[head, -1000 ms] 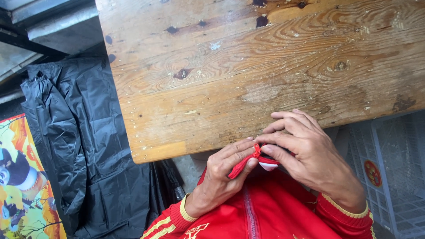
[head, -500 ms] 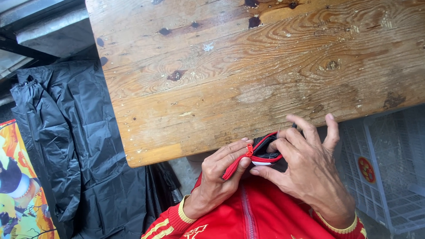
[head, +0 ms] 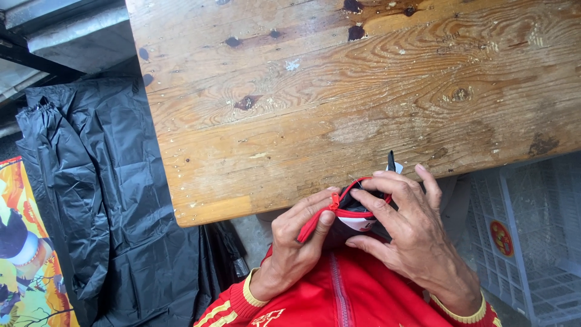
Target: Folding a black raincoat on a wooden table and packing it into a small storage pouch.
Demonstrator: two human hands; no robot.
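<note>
Both hands grip a small black pouch (head: 354,219) at the wooden table (head: 363,103) edge: left hand (head: 293,245) pinches its red zipper (head: 315,221), right hand (head: 411,236) fingers curl over the opening.

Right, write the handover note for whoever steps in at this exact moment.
Left hand: pinches the red zip edge of the small dark pouch.
Right hand: cups the pouch from the other side, fingers curled over its mouth.
Pouch: held against the near edge of the wooden table, mouth open; a dark strip sticks up behind it.
Done: the zip is open.
Left: contents are hidden, so check inside. Black plastic sheet lies left of the table.
</note>
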